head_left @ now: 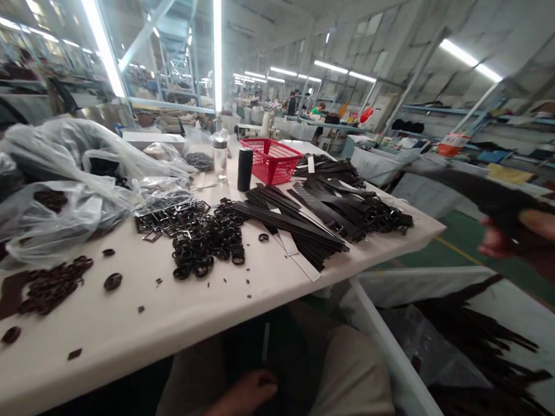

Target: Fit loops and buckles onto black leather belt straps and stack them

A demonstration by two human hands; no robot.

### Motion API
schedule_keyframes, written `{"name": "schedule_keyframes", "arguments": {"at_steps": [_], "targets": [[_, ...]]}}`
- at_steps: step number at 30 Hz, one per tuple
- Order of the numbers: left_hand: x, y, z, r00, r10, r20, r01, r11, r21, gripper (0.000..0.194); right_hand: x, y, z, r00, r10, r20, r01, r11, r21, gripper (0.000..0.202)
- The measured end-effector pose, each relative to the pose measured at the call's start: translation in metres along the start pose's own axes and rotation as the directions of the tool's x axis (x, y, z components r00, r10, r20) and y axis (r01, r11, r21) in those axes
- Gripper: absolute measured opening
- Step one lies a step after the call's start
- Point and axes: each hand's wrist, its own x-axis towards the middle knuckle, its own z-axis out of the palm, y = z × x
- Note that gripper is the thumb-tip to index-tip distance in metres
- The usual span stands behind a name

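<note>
At the right edge my right hand (pixel 546 228), smeared by motion, is closed around a bundle of dark straps (pixel 476 188). The straps stretch leftward, raised above a white bin (pixel 366 309) that holds more dark brown strips (pixel 479 328). Low in the middle, my left hand (pixel 250 392) is in shadow between my knees, below the table edge. Its fingers look curled in, and whatever may be in them is hidden. A narrow pale strip (pixel 266 342) shows just above it.
On the white table (pixel 172 325) lie black straps (pixel 297 225), black loops (pixel 209 242), metal buckles (pixel 166 220) and brown loops (pixel 56 285). Behind them stand a red basket (pixel 275 164), a black cylinder (pixel 244 170) and a clear bottle (pixel 220 158). Plastic bags (pixel 70 157) crowd the left.
</note>
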Motion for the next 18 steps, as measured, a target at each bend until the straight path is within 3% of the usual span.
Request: {"name": "schedule_keyframes", "arguments": {"at_steps": [1,2,3,5,7,9,12,15,18], "targets": [[0.003,-0.003,-0.001,1.000,-0.002,-0.014,0.001,0.999,-0.048,0.058,0.021,-0.010,0.014,0.999,0.040,0.013,-0.041,0.992,0.122,0.043],[0.005,-0.006,-0.002,0.999,-0.011,-0.031,0.008,0.996,-0.087,0.062,0.039,-0.018,0.031,1.000,0.026,0.006,-0.027,0.991,0.129,0.040],[0.008,-0.010,-0.003,0.999,-0.019,-0.048,0.013,0.993,-0.118,0.065,0.053,-0.023,0.050,0.998,0.023,-0.058,-0.024,1.000,-0.006,0.039],[0.013,-0.016,-0.004,0.997,-0.023,-0.072,0.011,0.985,-0.172,0.069,0.068,-0.026,0.090,0.995,-0.089,-0.055,0.069,0.951,-0.300,0.047],[0.017,-0.021,-0.004,0.996,-0.028,-0.085,0.007,0.972,-0.235,0.072,0.066,-0.019,0.134,0.985,-0.146,0.091,0.170,0.912,-0.373,0.044],[0.021,-0.022,-0.004,0.995,-0.043,-0.092,0.012,0.951,-0.310,0.074,0.055,-0.008,0.177,0.947,-0.160,0.278,0.251,0.909,-0.331,0.036],[0.025,-0.022,-0.003,0.989,-0.095,-0.116,0.041,0.916,-0.400,0.078,0.038,0.007,0.233,0.893,-0.157,0.421,0.310,0.894,-0.323,0.031],[0.027,-0.020,-0.004,0.985,-0.115,-0.131,0.046,0.896,-0.441,0.080,0.033,0.013,0.264,0.876,-0.156,0.456,0.333,0.880,-0.339,0.033],[0.027,-0.017,-0.006,0.984,-0.115,-0.134,0.040,0.882,-0.469,0.083,0.039,0.015,0.272,0.882,-0.152,0.445,0.328,0.876,-0.352,0.035]]}}
